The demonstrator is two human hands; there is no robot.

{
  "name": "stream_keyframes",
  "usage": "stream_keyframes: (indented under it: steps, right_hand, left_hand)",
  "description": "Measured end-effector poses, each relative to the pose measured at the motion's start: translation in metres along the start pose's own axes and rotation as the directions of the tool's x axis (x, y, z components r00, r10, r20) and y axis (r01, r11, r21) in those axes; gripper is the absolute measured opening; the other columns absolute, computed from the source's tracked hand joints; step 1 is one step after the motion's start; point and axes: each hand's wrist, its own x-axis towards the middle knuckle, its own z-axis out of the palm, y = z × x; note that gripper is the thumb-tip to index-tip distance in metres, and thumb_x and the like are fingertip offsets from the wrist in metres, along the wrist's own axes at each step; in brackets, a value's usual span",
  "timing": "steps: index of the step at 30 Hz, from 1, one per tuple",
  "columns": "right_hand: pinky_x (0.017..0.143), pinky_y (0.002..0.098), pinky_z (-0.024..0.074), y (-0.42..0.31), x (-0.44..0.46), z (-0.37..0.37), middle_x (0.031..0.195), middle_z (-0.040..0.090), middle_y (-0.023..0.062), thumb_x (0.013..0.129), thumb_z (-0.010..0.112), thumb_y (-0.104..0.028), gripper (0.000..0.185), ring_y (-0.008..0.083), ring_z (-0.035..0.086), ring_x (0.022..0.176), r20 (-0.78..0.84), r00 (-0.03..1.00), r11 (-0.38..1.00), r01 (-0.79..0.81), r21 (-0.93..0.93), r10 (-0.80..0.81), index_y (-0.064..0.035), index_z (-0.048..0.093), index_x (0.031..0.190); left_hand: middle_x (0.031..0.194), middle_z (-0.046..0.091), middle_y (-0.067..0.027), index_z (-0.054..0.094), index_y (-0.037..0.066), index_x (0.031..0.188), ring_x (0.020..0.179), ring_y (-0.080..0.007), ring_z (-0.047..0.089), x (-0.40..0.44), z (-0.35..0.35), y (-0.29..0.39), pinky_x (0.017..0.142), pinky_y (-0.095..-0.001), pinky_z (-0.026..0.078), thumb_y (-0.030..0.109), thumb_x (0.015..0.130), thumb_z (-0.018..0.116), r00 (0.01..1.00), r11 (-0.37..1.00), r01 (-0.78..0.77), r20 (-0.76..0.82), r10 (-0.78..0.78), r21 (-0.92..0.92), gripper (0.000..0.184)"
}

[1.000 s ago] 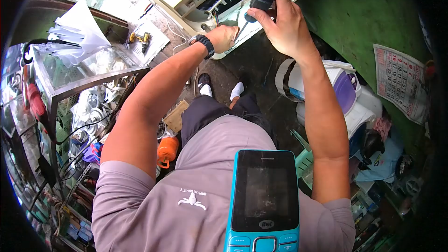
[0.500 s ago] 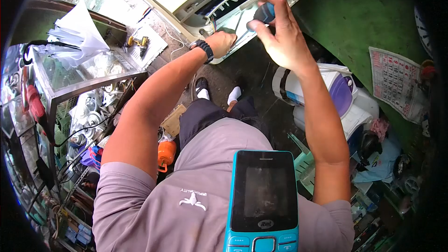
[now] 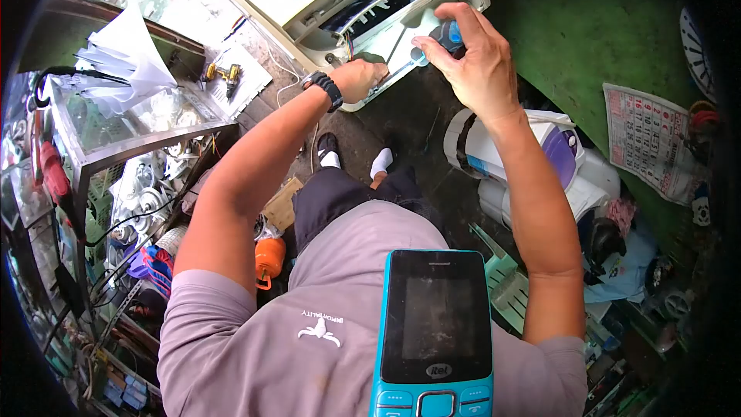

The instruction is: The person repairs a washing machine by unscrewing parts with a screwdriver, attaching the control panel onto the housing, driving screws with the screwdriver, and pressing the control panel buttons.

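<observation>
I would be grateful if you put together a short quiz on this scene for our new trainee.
1. Open question: What tool does the right hand hold?
2. True or false: The left hand grips the yellow drill.
3. Multiple choice: What colour is the casing around the dark screen of the phone?
A) Turquoise
B) Red
C) Yellow

Key:
1. A blue-handled screwdriver.
2. False; the yellow drill lies on a flat white surface, apart from both hands.
3. A.
</observation>
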Motion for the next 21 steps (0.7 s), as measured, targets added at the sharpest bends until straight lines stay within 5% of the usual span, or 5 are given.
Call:
stream_keyframes:
  steps: [8, 11, 15, 18, 21]
  right_hand:
    - [0.074, 0.0470, 0.0544, 0.005, 0.010, -0.013, 0.097, 0.067, 0.0133, 0.096, 0.072, -0.029, 0.030, 0.0396, 0.068, 0.086, 0.072, 0.997, 1.000, 0.003, 0.005, -0.004, -0.0098, 0.061, 0.116]
    - [0.074, 0.0489, 0.0544, 0.005, 0.007, -0.005, 0.087, 0.063, 0.0149, 0.097, 0.070, -0.025, 0.021, 0.0416, 0.067, 0.083, -0.049, 0.996, 0.971, 0.058, -0.230, -0.071, -0.0102, 0.064, 0.111]
    - [0.079, 0.0502, 0.0553, -0.010, 0.018, -0.034, 0.106, 0.061, 0.0167, 0.094, 0.072, -0.018, 0.024, 0.0412, 0.067, 0.091, 0.201, 0.977, 0.964, 0.113, -0.243, -0.064, -0.0082, 0.061, 0.113]
    - [0.080, 0.0513, 0.0546, 0.000, 0.033, -0.041, 0.115, 0.059, 0.0178, 0.097, 0.068, -0.025, 0.027, 0.0412, 0.067, 0.097, 0.452, 0.816, 0.855, 0.483, -0.188, -0.361, -0.0071, 0.060, 0.115]
    - [0.079, 0.0480, 0.0553, -0.004, 0.038, -0.040, 0.112, 0.059, 0.0163, 0.093, 0.071, -0.024, 0.027, 0.0391, 0.066, 0.096, 0.531, 0.839, 0.820, 0.221, -0.528, 0.116, -0.0056, 0.058, 0.109]
  left_hand:
    - [0.108, 0.064, -0.0102, 0.064, 0.002, 0.120, 0.094, -0.0212, 0.064, -0.028, -0.035, 0.061, 0.085, -0.0365, 0.052, 0.018, 0.097, 0.073, 0.951, 0.889, -0.197, -0.299, 0.071, -0.414, 0.029]
    - [0.101, 0.070, -0.0147, 0.070, 0.002, 0.106, 0.092, -0.0323, 0.068, -0.023, -0.017, 0.090, 0.085, -0.0402, 0.054, 0.024, 0.093, 0.075, 0.818, 0.844, -0.296, -0.575, -0.017, -0.447, 0.026]
    - [0.096, 0.067, -0.0149, 0.070, 0.001, 0.102, 0.089, -0.0347, 0.067, -0.002, 0.024, 0.090, 0.080, -0.0378, 0.054, 0.011, 0.100, 0.064, 0.504, 0.917, -0.355, -0.864, 0.023, -0.182, 0.012]
    - [0.095, 0.066, -0.0156, 0.066, 0.002, 0.102, 0.088, -0.0383, 0.065, -0.005, 0.029, 0.117, 0.080, -0.0446, 0.053, 0.009, 0.102, 0.059, 0.545, 0.842, -0.260, -0.792, -0.276, -0.473, 0.010]
    - [0.087, 0.062, -0.0104, 0.060, 0.003, 0.108, 0.078, -0.0213, 0.062, 0.009, 0.041, 0.119, 0.073, -0.0366, 0.051, 0.017, 0.110, 0.054, 0.592, 0.647, -0.375, -0.708, -0.384, -0.664, 0.015]
